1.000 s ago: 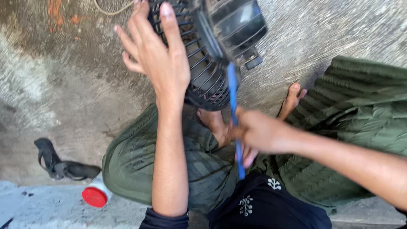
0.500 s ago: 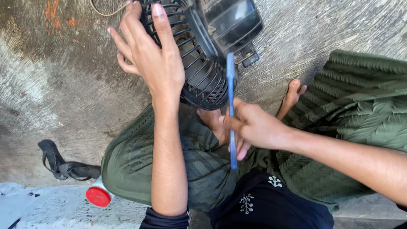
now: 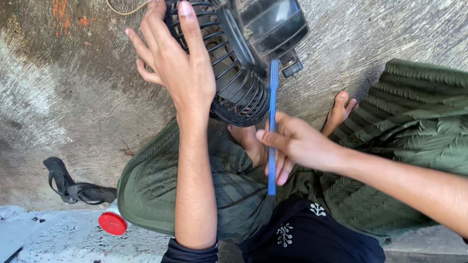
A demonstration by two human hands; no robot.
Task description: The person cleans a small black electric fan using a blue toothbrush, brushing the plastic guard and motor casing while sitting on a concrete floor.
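A black fan with a wire grille [image 3: 243, 92] and a dark motor housing stands tilted at the top centre, over my crossed legs in green trousers [image 3: 161, 190]. My left hand [image 3: 173, 58] lies flat across the grille's left side, fingers spread, steadying it. My right hand [image 3: 297, 146] pinches a thin blue brush [image 3: 272, 97] by its handle. The brush points up, and its head touches the grille's right edge near the housing.
Rough grey concrete floor lies all around. A black strap [image 3: 68, 187] and a white bottle with a red cap [image 3: 112, 221] lie at the lower left. My bare feet [image 3: 339, 112] show beneath the fan. A thin cord [image 3: 122, 10] runs at the top left.
The blue brush has slid up along the grille's right edge and shifted slightly right. My left hand keeps its place on the fan.
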